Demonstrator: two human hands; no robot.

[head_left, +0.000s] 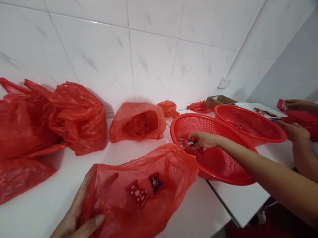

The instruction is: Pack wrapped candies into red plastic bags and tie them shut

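Red bags [78, 116] crowd your ten o'clock, a co-worker's hands [295, 131] at three. Your left hand [76, 218] pinches the crinkly red bag [144, 190] at six; your right hand [203, 140] clutches wrapped candies [191, 141] inside the red basket [226, 166] at two.

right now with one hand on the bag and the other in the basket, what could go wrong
1. The left hand grips only one edge of the red plastic bag, which lies near the table edge; it could slide off.
2. The right hand holds several small wrapped sweets over the red mesh basket; one may drop outside.
3. The basket overhangs the table gap and might tip.
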